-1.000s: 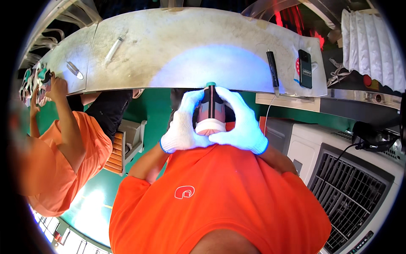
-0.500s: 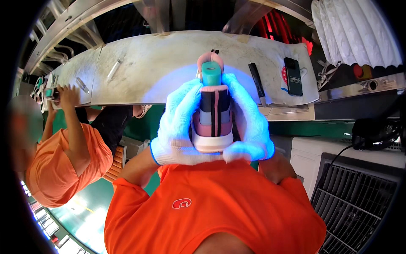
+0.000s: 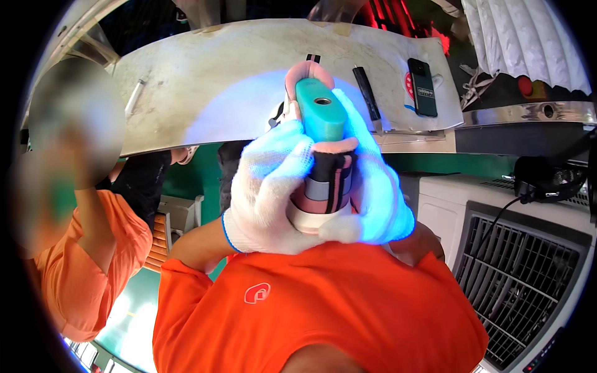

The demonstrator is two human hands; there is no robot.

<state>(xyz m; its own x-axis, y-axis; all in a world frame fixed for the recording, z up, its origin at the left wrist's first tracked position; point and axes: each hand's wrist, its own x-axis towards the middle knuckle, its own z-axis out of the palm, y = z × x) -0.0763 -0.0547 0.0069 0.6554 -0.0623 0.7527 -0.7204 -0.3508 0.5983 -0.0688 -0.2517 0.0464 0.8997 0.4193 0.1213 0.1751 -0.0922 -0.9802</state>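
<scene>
Between my two white-gloved hands is a pink, grey and black shoe (image 3: 319,194) with a pale sole, its heel turned toward me. A green shoe last (image 3: 320,112) fills its opening, and a round hole shows in the top. My left hand (image 3: 264,193) wraps the shoe's left side, fingers along the collar. On the opposite side my right hand (image 3: 379,193) is closed round it, its thumb low by the sole. Bluish light falls on the gloves, strongest on the right one. The toe end is mostly hidden behind the last and collar.
Beyond the shoe runs a pale worktop (image 3: 205,68). On it lie a black pen-like tool (image 3: 367,93), a dark phone (image 3: 423,87) and a white marker-like stick (image 3: 134,96). A co-worker in an orange shirt (image 3: 93,255) is at the left. A grilled machine (image 3: 522,280) stands at right.
The shoe has tilted, so more of the last's top and its hole shows. My left fingers have shifted on the collar. The view has moved slightly, and the co-worker leans nearer the bench.
</scene>
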